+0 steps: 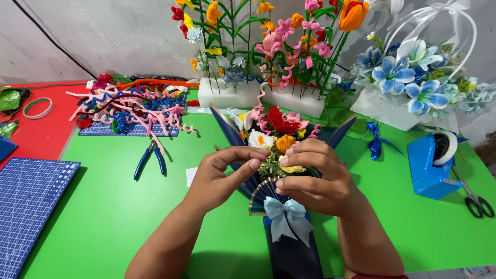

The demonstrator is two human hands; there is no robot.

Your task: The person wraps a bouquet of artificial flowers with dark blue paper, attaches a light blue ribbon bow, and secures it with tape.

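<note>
A small bouquet of handmade flowers [276, 132] in red, white, orange and pink lies on the green table [103, 212], wrapped in dark blue paper [294, 253] with a light blue bow [287, 217] at its neck. My left hand [222, 175] pinches at the greenery in the middle of the bouquet. My right hand [320, 178] curls around the right side of the wrap, fingertips at a yellow flower [292, 169] just above the bow.
Blue-handled pliers [150, 159] lie to the left, by a pile of curled pipe cleaners [132, 111] on a blue mat. A second cutting mat [26, 201] sits at the far left. Foam blocks holding flower stems [258, 31] stand behind. A blue tape dispenser [431, 163] and scissors [473, 199] are at right.
</note>
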